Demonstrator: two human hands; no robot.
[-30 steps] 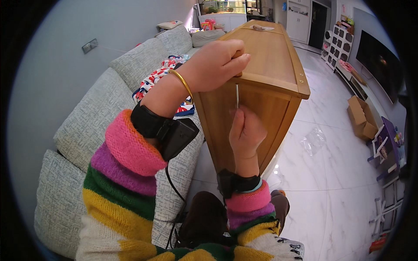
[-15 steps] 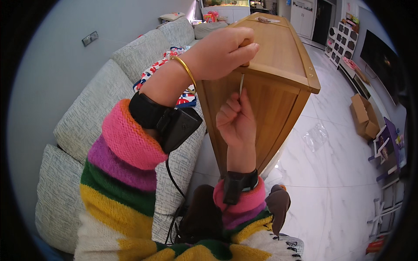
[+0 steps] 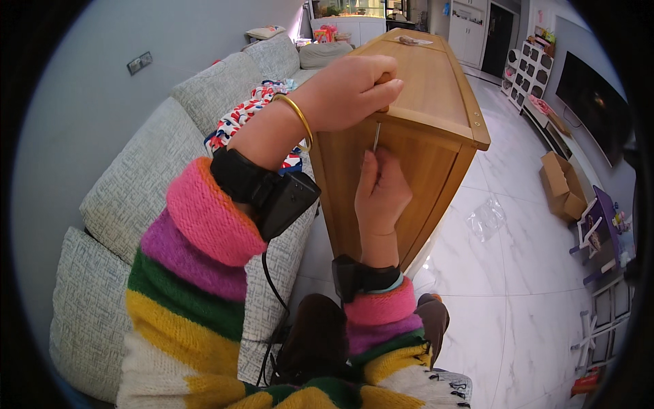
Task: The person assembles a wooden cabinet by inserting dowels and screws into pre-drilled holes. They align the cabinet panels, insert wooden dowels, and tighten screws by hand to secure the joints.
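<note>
My left hand is closed around a brown handle over the near end of a long wooden cabinet. A thin metal shaft points down from below that fist, so the tool looks like a screwdriver; most of its handle is hidden by my fingers. Beneath it, my right hand is closed, thumb and fingers pinching the lower end of the shaft in front of the cabinet's end panel. The tip is hidden in those fingers.
A pale sofa with a patterned cloth runs along my left. To the right on the marble floor lie a clear plastic bag and an opened cardboard box. A small item on paper rests on the cabinet's far top.
My right hand has turned at the wrist and shifted slightly right, its fingers now more folded around the shaft's lower end. My left fist keeps its grip. The whole view has shifted a little.
</note>
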